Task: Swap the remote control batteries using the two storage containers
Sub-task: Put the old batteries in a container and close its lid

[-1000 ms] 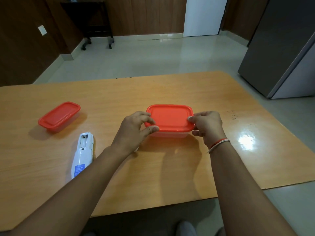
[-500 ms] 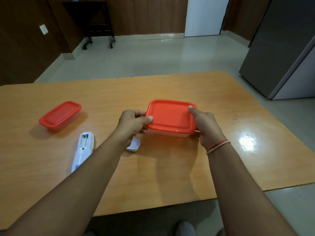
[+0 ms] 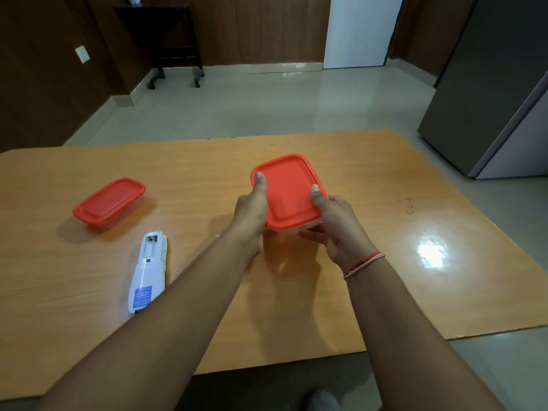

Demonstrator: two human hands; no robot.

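The remote control (image 3: 148, 269) lies face down on the table (image 3: 385, 262) with its battery bay open and seemingly empty, so removal looks done. Right of it, both hands grasp a lidded red container (image 3: 289, 191) lifted off the table: left hand (image 3: 250, 207) and right hand (image 3: 335, 223) with thumbs on the lid. Opening it and fitting batteries remain. The second container (image 3: 109, 201) sits closed, far left.

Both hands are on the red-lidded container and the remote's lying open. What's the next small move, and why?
Probably peel the lid off: the left hand and right hand grip the container, thumbs on its still-closed lid, while the remote lies with its battery bay exposed, seemingly empty.
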